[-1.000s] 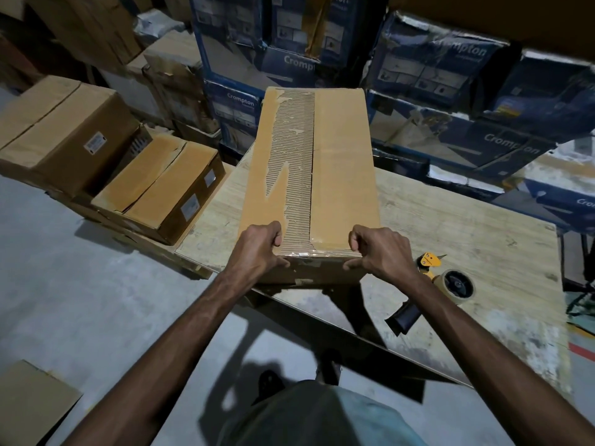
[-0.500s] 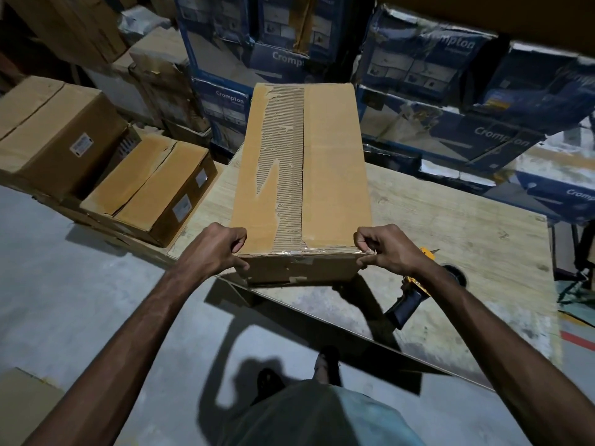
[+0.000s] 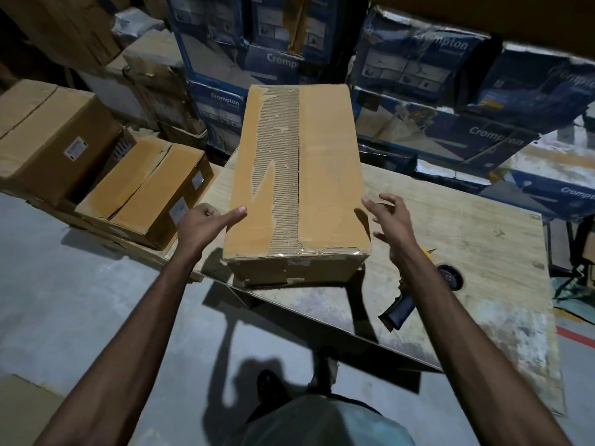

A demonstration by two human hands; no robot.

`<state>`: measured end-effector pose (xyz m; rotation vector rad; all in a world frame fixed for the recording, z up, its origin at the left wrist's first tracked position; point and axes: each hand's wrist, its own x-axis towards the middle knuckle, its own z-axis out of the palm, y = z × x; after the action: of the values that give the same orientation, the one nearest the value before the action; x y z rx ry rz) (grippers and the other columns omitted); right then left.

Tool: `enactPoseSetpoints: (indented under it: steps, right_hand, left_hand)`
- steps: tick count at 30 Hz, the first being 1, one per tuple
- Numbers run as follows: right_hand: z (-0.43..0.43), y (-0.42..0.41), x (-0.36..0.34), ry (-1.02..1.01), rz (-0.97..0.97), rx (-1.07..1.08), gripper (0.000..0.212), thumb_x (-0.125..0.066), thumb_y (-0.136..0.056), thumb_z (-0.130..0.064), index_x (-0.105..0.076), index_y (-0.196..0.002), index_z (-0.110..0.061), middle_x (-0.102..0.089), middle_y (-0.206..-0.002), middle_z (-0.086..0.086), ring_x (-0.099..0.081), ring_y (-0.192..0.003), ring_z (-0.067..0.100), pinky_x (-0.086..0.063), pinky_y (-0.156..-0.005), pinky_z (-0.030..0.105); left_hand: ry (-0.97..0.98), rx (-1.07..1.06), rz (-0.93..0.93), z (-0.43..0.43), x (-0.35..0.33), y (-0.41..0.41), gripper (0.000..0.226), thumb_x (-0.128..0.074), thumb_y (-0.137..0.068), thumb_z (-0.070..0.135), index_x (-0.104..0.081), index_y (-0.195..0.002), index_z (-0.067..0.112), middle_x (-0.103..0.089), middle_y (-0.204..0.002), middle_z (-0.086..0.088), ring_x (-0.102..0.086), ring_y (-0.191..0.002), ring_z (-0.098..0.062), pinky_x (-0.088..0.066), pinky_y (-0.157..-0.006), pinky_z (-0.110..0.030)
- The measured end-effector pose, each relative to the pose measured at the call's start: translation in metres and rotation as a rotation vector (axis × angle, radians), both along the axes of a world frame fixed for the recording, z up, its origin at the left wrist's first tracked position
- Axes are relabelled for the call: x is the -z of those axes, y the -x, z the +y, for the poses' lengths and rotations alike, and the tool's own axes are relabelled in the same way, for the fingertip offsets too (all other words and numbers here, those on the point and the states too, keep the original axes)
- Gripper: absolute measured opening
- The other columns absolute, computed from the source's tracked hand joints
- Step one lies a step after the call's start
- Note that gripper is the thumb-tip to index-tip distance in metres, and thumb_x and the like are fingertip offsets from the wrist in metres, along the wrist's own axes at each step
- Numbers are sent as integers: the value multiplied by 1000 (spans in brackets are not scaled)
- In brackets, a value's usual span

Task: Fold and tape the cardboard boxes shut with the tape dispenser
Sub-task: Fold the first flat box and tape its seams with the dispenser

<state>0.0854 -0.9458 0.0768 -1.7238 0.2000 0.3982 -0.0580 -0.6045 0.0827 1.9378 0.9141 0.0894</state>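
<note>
A long cardboard box (image 3: 325, 175) lies lengthwise on the wooden table (image 3: 476, 246), its flaps closed, with a torn strip of exposed corrugation along the centre seam. My left hand (image 3: 206, 223) is at the box's left side, thumb touching the top edge, the other fingers curled. My right hand (image 3: 391, 220) hovers just off the box's right side with fingers spread and loosely bent, holding nothing. The tape dispenser (image 3: 415, 294), yellow with a dark handle and a tape roll, lies on the table to the right, partly hidden behind my right forearm.
Brown cartons (image 3: 145, 194) sit stacked on the floor left of the table. Blue printed boxes (image 3: 428, 78) are piled behind the table. The table's near edge juts over the grey floor (image 3: 80, 310). My feet show below.
Both hands let go of the box's near end and moved forward along its sides; the right hand's fingers opened out. The box stays in place.
</note>
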Motion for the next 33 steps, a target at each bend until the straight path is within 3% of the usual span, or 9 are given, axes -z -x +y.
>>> enactPoseSetpoints:
  steps: [3, 5, 10, 13, 16, 19, 24, 29, 33]
  right_hand:
    - [34, -20, 14, -38, 233, -66, 88, -85, -80, -51, -39, -149, -22, -59, -138, 4, -61, -119, 25, -52, -104, 53]
    - [45, -24, 22, -45, 213, -147, 76, -87, -80, -42, -48, -140, -18, -67, -131, 6, -67, -114, 22, -54, -103, 44]
    - [43, -18, 18, -57, 201, -275, 60, -81, -88, -34, -50, -138, -25, -68, -122, -8, -63, -103, -3, -49, -76, 10]
    - [40, 0, 8, -80, 188, -231, 57, -82, -88, -26, -50, -136, -24, -69, -114, -9, -64, -100, -4, -49, -69, 5]
    - [28, 24, -6, -133, 158, -151, 64, -87, -84, -22, -52, -138, -20, -73, -120, -3, -70, -109, 6, -53, -78, 9]
    - [14, 45, -38, -193, 103, -88, 60, -87, -82, -20, -58, -135, -19, -76, -120, -2, -71, -111, 10, -55, -86, 16]
    - [-27, 73, -101, -281, -7, -43, 52, -82, -85, -8, -59, -131, -19, -75, -120, 1, -71, -112, 13, -55, -98, 24]
    - [-110, 107, -135, -245, -33, 16, 62, -86, -81, -20, -57, -136, -22, -76, -119, 3, -73, -109, 20, -60, -90, 36]
    - [-201, 138, -138, -280, -84, 138, 60, -84, -83, -12, -57, -137, -16, -76, -119, 2, -73, -109, 14, -58, -85, 21]
  left_hand:
    - [231, 36, 135, -1, 13, -29, 98, -80, -59, 84, -57, -132, 24, -60, -125, 2, -57, -115, -25, -47, -99, -48]
    - [392, 13, 125, 2, 32, -44, 112, -81, -56, 86, -52, -147, 28, -60, -140, 4, -56, -127, -25, -42, -108, -48]
    - [547, 59, 38, -18, 12, -42, 72, -67, -90, 66, -48, -148, 28, -53, -132, 11, -49, -117, -13, -34, -100, -31]
    - [581, 73, 22, -22, 3, -26, 86, -73, -78, 75, -54, -147, 28, -60, -135, 8, -56, -121, -17, -43, -100, -31]
    - [574, 106, -35, -25, -10, -11, 85, -74, -74, 77, -57, -145, 33, -62, -130, 15, -55, -118, -8, -38, -97, -23]
    - [547, 114, -80, -35, -39, -1, 63, -76, -81, 66, -64, -134, 33, -68, -105, 21, -60, -88, 8, -43, -75, -11]
    - [567, 152, -205, -73, -83, 20, 94, -91, -60, 68, -59, -139, 30, -77, -117, 0, -75, -107, -24, -61, -92, -44]
    - [543, 221, -286, -155, -118, 30, 76, -88, -72, 56, -59, -138, 31, -77, -116, 1, -75, -105, -21, -60, -94, -45]
    - [564, 313, -293, -243, -130, 36, 65, -86, -79, 49, -59, -136, 30, -78, -113, 3, -76, -104, -17, -60, -94, -41]
